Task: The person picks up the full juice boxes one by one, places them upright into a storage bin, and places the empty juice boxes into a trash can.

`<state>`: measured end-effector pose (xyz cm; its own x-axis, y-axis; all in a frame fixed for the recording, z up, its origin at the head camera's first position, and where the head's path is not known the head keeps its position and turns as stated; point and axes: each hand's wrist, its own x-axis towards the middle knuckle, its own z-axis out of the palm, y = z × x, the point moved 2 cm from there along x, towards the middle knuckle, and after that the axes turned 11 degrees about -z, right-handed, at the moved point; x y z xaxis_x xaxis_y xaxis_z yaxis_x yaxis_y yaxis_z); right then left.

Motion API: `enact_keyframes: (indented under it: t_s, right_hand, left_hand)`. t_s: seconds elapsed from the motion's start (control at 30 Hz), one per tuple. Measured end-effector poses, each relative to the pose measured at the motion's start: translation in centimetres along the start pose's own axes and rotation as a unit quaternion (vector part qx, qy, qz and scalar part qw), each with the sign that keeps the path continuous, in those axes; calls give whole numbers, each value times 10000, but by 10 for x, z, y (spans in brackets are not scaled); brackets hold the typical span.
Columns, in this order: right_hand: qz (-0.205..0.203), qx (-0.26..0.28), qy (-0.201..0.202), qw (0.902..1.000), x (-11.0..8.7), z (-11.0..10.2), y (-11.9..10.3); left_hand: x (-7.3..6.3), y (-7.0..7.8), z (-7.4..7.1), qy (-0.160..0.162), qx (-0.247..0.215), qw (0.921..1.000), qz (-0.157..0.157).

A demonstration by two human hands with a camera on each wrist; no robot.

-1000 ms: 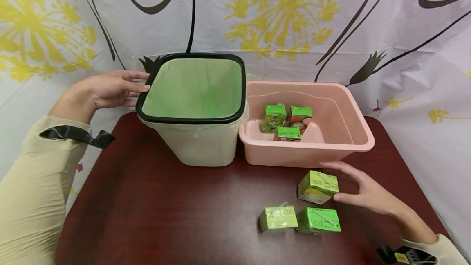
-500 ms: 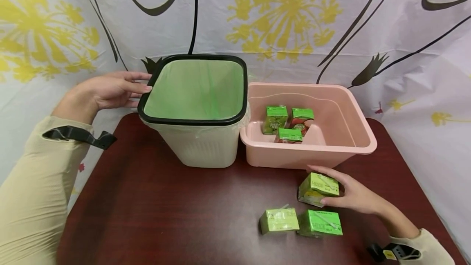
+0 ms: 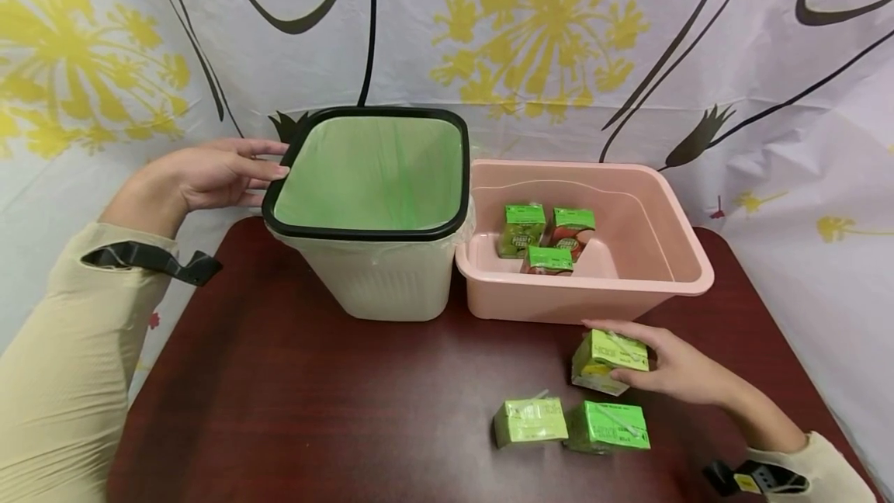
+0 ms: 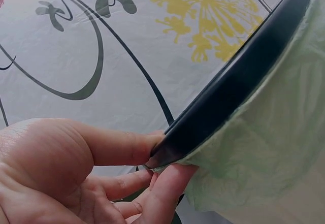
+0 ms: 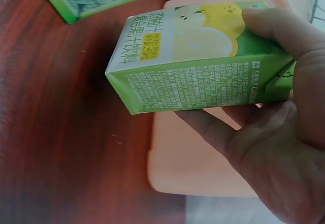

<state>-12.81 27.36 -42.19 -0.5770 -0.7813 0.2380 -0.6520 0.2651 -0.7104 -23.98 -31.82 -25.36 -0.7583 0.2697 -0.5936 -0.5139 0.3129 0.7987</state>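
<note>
My right hand (image 3: 673,369) grips a yellow-green juice box (image 3: 602,371) between thumb and fingers, in front of the pink tub. In the right wrist view this juice box (image 5: 188,56) shows yellow fruit and printed text, its bottom end held off the table. My left hand (image 3: 209,175) pinches the black rim at the left side of a pale trash bin (image 3: 398,278) lined with a greenish bag. Close up, thumb and fingers meet the rim (image 4: 228,87) from either side. A light-green juice box (image 3: 531,421) and a brighter green juice box (image 3: 609,425) stand side by side nearer me.
The pink tub (image 3: 594,297) stands right of the bin, close against it. Inside it are a green juice box (image 3: 522,231) and two with red pictures, one being the rear juice box (image 3: 573,231). A patterned curtain (image 3: 538,37) hangs behind the dark red table (image 3: 314,410).
My right hand has moved left over the yellow-green juice box and closed its fingers on it. The box now tilts slightly. My left hand stays at the bin's rim.
</note>
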Motion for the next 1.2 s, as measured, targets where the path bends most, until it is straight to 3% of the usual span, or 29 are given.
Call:
enact_keyframes:
  t_s: [0.3,0.5,0.6,0.93,1.2]
  right_hand:
    - [-122,-499,-40,9987,3,-27,-26]
    - [14,-849,6,9964,4,-46,-44]
    - [-134,-1043,63,9944,8,-54,-53]
    - [-544,-895,289,9941,38,-80,-85]
    - [-447,-1023,466,9927,73,-106,-114]
  left_hand:
    - [-1,1,0,-34,-35,10000,13]
    - [-3,1,-1,-19,49,10000,31]
    - [-2,-1,-1,-4,60,10000,37]
    - [0,-2,3,-50,44,10000,-2]
    - [-4,0,4,-109,-60,9999,-15]
